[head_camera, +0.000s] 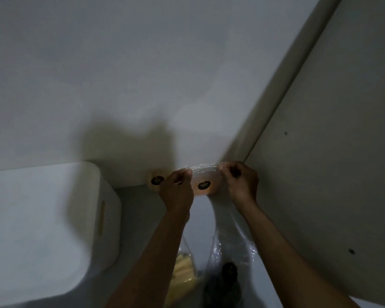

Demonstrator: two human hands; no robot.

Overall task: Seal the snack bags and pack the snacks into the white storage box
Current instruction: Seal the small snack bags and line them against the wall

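Hands, left (176, 187) and right (240, 181), pinch the top edge of a clear plastic snack bag with a dark round label (203, 185) stretched between them at frame centre, right of the white storage box (42, 218).

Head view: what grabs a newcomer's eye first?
Both hands, left hand and right hand, pinch the top edge of a clear plastic snack bag with a dark round label at centre. The closed white storage box sits at left; a bag of pale yellow sticks lies below the arms.

Both arms reach forward, left hand (176, 189) and right hand (240, 181) pinching.
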